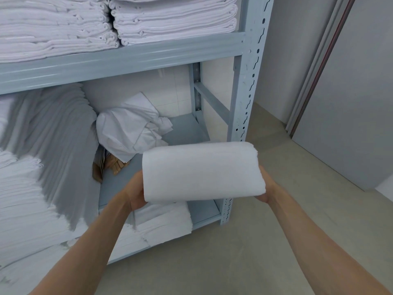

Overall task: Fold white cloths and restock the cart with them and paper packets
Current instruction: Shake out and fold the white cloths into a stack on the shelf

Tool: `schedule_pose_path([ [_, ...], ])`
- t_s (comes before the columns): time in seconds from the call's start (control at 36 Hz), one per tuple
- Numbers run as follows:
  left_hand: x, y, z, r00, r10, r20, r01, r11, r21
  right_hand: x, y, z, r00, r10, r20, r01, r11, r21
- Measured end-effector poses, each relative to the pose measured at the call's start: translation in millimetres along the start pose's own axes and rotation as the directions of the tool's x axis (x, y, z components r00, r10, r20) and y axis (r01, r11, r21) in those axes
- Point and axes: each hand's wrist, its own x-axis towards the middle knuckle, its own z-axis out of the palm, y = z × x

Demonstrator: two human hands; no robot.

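Folded white cloth [202, 171] at frame centre, held betw. both hands: left hand [137, 191] grips its left end, right hand [265, 188] its right end, fingers hidden under. Grey shelf rack [246, 81] w/ stacked linens [63, 28] behind, upper left.

A grey-blue metal shelving unit [246, 86] stands on a beige floor [265, 241], its perforated upright near a pale wall [295, 60]. To the right, a grey door [359, 99] shows a dark reddish edge strip (running slantwise). On the middle shelf, some brown wooden pieces [112, 165] lie partly hidden, too unclear to identify.
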Motion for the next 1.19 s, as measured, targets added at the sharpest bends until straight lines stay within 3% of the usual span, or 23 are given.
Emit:
schedule_pose_path([
  [0.14, 5, -6, 7, 0.996, -0.067, -0.061, 0.061, 0.994, -0.09, 5, 2, -17, 0.999, -0.012, 0.048, 0.006, 0.993, 0.115],
  [0.31, 22, -17, 14, 0.994, -0.111, 0.015, 0.112, 0.986, -0.123, 20, 0, -40, 0.98, 0.005, 0.201, -0.062, 0.959, 0.278],
  [0.44, 36, -29, 37, 0.992, -0.086, -0.097, 0.095, 0.991, 0.092, 31, -3, -53, 0.965, 0.082, 0.248, -0.109, 0.989, 0.095],
  [0.69, 55, -65, 55, 0.939, -0.094, -0.332, 0.135, 0.986, 0.102, 63, -2, -77, 0.95, 0.255, 0.18, -0.243, 0.966, -0.086],
  [0.97, 83, -87, 55, 0.843, -0.066, -0.533, 0.09, 0.996, 0.02, 119, 15, -65, 0.997, 0.071, -0.01, -0.07, 0.935, -0.348],
  [1.19, 139, -48, 28, 0.827, 0.064, -0.559, -0.01, 0.995, 0.1, 184, -15, -31, 0.993, -0.113, 0.022, 0.114, 0.93, -0.349],
])
